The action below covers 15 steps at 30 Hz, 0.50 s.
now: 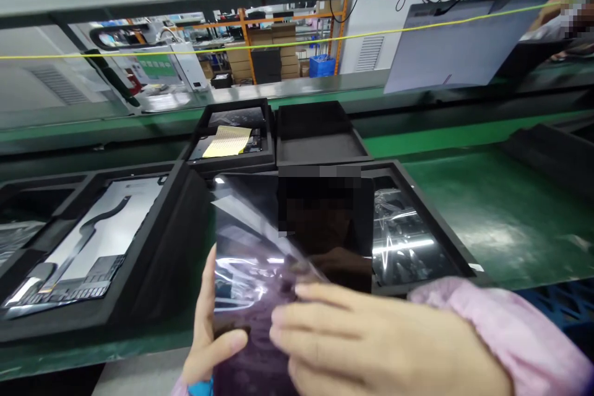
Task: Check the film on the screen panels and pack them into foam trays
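While 2 hands hold it, the panel (glossy) overhangs the tray.

right hand: pink sleeve | left hand: blue cuff

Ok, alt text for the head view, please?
Both hands hold a glossy dark panel with clear film: left hand at its edge, right hand on its face. Black foam trays sit on a green conveyor.
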### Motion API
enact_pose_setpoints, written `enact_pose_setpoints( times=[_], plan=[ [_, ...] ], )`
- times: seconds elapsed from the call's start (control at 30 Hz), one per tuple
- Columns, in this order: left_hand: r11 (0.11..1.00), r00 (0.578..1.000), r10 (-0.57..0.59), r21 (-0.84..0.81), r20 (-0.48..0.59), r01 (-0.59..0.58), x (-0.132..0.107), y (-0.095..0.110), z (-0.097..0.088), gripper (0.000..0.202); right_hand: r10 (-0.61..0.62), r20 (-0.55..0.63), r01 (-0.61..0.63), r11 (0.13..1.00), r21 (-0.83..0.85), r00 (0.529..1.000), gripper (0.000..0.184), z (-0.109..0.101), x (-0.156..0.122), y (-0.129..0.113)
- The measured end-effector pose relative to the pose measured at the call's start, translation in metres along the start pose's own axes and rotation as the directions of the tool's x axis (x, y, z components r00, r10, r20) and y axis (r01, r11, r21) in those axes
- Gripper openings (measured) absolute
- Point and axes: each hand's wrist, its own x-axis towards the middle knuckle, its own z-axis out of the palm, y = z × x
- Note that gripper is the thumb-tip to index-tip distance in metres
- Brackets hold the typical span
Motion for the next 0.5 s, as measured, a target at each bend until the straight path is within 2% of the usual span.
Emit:
enact_pose_setpoints(
  times=[0.1,0.17,0.2,0.23,0.27,0.33,0.37,0.43,0.5],
  plan=[
    [0.989,0.996,0.012,-0.151,0.086,0.002,0.019,0.005,0.017,0.077,-0.071,0.238,0.034,0.987,0.158,0.969,0.023,-0.028,0.004,0.024],
    [0.985,0.995,0.07,-0.16,0.072,-0.057,0.03,0.006,0.025,0.072,-0.073,0.31,0.005,0.977,0.213,0.948,0.017,-0.04,0.005,0.042],
    [0.983,0.993,0.108,-0.153,0.054,-0.099,0.034,0.006,0.029,0.068,-0.062,0.305,-0.008,0.975,0.222,0.95,0.009,-0.042,0.006,0.05],
    [0.98,0.989,0.141,-0.146,0.05,-0.132,0.038,0.005,0.032,0.062,-0.052,0.269,-0.01,0.975,0.223,0.962,0.006,-0.043,0.007,0.057],
    [0.977,0.985,0.166,-0.146,0.053,-0.156,0.041,0.004,0.034,0.056,-0.042,0.204,-0.001,0.978,0.208,0.978,0.015,-0.042,0.007,0.063],
    [0.97,0.978,0.201,-0.149,0.059,-0.19,0.047,0.001,0.036,0.047,0.021,0.003,-0.021,0.993,0.116,1.0,0.025,-0.037,0.008,0.071],
    [0.968,0.976,0.214,-0.143,0.049,-0.205,0.049,0.001,0.037,0.045,0.077,-0.121,-0.07,0.996,0.055,0.99,0.025,-0.034,0.009,0.073],
    [0.966,0.973,0.232,-0.119,0.009,-0.229,0.053,0.0,0.039,0.042,0.207,-0.345,-0.228,0.973,-0.021,0.915,0.025,-0.027,0.013,0.076],
    [0.965,0.97,0.244,-0.095,-0.016,-0.244,0.054,0.001,0.042,0.043,0.317,-0.485,-0.355,0.935,0.014,0.815,0.026,-0.023,0.019,0.077]
  ],
)
